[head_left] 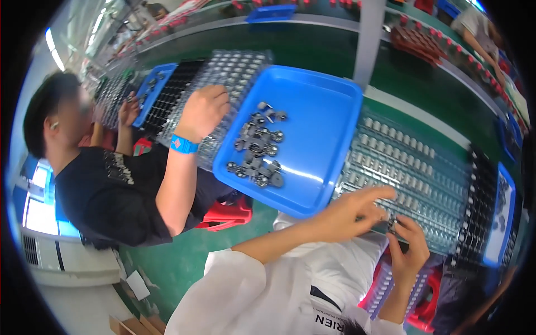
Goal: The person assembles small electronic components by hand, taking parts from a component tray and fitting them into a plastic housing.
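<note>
Over the near edge of a clear plastic tray (446, 192) with rows of small silver cylinders, my two hands come together. My right hand (410, 248) pinches a small dark part with a metallic look (392, 223) between thumb and fingers; its exact kind is too small to tell. Just left of it is my left hand (343, 218), index finger reaching over the tray and the other fingers curled near the dark part. Whatever those fingers grip is hidden. A blue bin (312, 139) stands left of the tray, with a heap of grey and black round parts (259, 145) along its left side.
At the left, a co-worker in a black shirt (123, 190) reaches a hand (206, 111) over another clear tray (240, 70). Black gridded trays (477, 201) and a smaller blue bin (505, 195) lie at the right. A grey post (368, 44) rises behind the blue bin.
</note>
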Tool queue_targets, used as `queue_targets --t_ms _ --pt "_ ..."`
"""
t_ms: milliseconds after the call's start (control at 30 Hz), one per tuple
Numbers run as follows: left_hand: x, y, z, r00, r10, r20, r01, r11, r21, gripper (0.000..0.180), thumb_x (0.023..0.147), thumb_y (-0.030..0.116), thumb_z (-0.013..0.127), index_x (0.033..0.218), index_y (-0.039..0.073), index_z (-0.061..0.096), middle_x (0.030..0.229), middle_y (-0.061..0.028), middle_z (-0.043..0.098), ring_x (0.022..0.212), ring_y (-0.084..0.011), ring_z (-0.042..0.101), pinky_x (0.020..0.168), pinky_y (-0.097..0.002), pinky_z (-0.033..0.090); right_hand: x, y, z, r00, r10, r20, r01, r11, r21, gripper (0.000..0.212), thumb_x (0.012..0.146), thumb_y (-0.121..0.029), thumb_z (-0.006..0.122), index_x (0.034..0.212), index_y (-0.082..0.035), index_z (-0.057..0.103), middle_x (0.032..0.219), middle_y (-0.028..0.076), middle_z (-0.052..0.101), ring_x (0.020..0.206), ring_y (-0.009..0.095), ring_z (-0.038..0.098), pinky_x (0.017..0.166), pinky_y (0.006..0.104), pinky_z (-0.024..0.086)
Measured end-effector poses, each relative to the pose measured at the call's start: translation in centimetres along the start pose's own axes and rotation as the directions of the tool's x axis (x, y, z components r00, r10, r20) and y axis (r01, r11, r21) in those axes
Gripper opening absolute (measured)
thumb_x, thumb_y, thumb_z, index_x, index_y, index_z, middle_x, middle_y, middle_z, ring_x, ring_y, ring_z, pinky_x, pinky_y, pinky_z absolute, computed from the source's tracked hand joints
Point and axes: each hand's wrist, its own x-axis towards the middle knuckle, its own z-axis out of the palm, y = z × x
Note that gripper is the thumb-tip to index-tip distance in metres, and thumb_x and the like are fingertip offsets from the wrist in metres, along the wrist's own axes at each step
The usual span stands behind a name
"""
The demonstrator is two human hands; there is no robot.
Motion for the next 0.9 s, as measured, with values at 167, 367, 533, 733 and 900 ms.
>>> queue_targets --t_ms 167,367,533,733,900 --pt "1.2 -0.7 -14.1 0.733 0.616 -0.289 0.3 0.088 0.95 0.04 0.076 -0.004 0.06 0.115 0.002 0.057 0.115 -0.0186 0.055 0.105 -0.0356 0.054 0.09 -0.0458 0.045 -1.8 1.9 -2.2 0.995 0.092 -0.026 -0.089 0.992 0.084 0.028 0.066 0.01 0.073 0.091 0.001 0.062 0.104 0.017 0.067 0.096 0.026 0.064 0.084 0.0331 0.049" --pt "3.7 -0.7 -19.3 0.916 0.295 -0.273 0.295 -0.032 0.955 0.014 0.077 0.005 0.061 0.09 0.002 0.064 0.092 -0.0176 0.064 0.085 -0.0366 0.061 0.074 -0.0446 0.05 -3.7 2.7 -6.1 0.97 0.234 -0.065 -0.232 0.972 0.038 0.028 0.073 0.011 0.067 0.098 0.002 0.06 0.111 0.018 0.064 0.102 0.025 0.062 0.091 0.0323 0.047" --pt "1.9 -1.0 -21.2 0.854 0.229 -0.468 0.024 0.88 0.475 0.03 0.09 0.001 0.055 0.119 0.001 0.052 0.092 -0.0089 0.063 0.091 -0.0177 0.064 0.075 -0.0268 0.054 -1.5 3.2 -9.1 0.969 0.215 -0.12 -0.231 0.963 -0.141 0.023 0.072 0.008 0.07 0.092 0.003 0.062 0.107 0.015 0.066 0.098 0.022 0.063 0.083 0.0303 0.05" --pt "1.2 2.1 -16.0 0.894 0.052 -0.445 0.092 0.951 0.296 0.025 0.093 0.008 0.055 0.117 0.002 0.056 0.099 -0.0088 0.063 0.077 -0.0115 0.059 0.065 -0.0208 0.049 1.4 10.0 -17.4 0.927 0.151 -0.344 -0.289 0.87 -0.399 0.022 0.075 0.003 0.069 0.096 0.001 0.063 0.102 0.013 0.067 0.093 0.027 0.065 0.081 0.0325 0.05" --pt "2.5 1.5 -11.9 0.912 0.0 -0.409 0.032 0.997 0.072 0.019 0.093 0.009 0.055 0.111 0.003 0.058 0.104 -0.009 0.062 0.072 -0.0106 0.056 0.059 -0.0197 0.045 3.4 16.4 -20.9 0.929 0.223 -0.294 -0.342 0.819 -0.461 0.025 0.076 0.001 0.069 0.101 -0.001 0.062 0.102 0.011 0.067 0.09 0.026 0.064 0.079 0.0327 0.051"
